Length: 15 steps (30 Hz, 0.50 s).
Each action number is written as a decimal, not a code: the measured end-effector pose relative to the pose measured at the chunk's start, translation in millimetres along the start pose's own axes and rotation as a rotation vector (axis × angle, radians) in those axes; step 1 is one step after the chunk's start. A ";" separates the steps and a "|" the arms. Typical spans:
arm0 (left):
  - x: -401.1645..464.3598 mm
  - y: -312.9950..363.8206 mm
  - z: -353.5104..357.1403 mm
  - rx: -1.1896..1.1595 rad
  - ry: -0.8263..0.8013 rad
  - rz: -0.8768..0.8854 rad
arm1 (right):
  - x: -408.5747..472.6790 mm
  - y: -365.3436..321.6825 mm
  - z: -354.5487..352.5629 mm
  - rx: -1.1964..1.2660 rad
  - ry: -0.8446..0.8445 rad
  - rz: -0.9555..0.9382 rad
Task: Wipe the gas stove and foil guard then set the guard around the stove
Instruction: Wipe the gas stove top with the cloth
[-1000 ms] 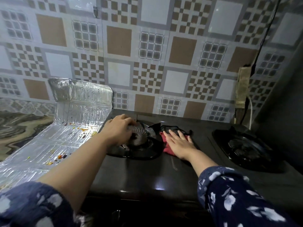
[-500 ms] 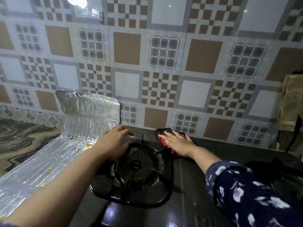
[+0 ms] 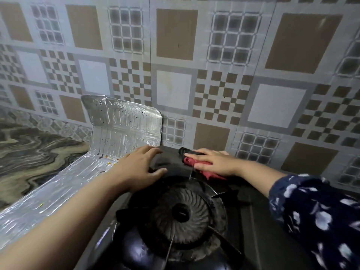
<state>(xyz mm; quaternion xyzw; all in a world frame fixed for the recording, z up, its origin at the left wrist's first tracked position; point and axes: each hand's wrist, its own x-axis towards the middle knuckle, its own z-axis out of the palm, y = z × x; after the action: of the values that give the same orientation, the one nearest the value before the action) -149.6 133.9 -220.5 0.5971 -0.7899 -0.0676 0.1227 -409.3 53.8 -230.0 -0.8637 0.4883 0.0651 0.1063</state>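
The black gas stove (image 3: pixel 257 227) fills the lower middle, with its left burner (image 3: pixel 182 212) and pan support right below me. My right hand (image 3: pixel 216 162) presses a red and black cloth (image 3: pixel 196 162) flat on the stove's back edge near the wall. My left hand (image 3: pixel 140 170) rests with fingers spread on the stove's back left corner, holding nothing. The silver foil guard (image 3: pixel 120 129) lies left of the stove, one panel flat on the counter, its end panel bent up against the wall, spotted with dark and yellow food specks.
A patterned tile wall (image 3: pixel 175 84) rises directly behind the stove. A marbled brown counter (image 3: pixel 29 152) stretches to the left of the foil. My dark floral sleeve (image 3: pixel 319 217) covers the stove's right side.
My view has moved closer over the left burner. My right hand and cloth slid from beside the burner to the stove's back edge; my left hand left the burner for the back left corner.
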 end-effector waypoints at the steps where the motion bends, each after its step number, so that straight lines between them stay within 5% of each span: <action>1: -0.9 -1.0 -1.8 -0.011 -0.016 -0.022 | 12.8 -6.6 -1.1 0.005 -0.006 -0.028; 6: -1.6 -1.4 -6.7 -0.027 -0.130 -0.146 | 65.9 -34.6 -7.8 0.103 -0.066 -0.143; 15: 7.3 25.2 -5.6 -0.023 -0.069 -0.037 | 76.7 -41.5 -4.4 0.220 -0.047 -0.193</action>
<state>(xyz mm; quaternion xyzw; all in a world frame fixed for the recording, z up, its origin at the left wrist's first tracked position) -173.3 134.1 -207.9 0.6075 -0.7816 -0.0992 0.1009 -334.3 9.8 -237.3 -0.8879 0.4048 0.0209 0.2176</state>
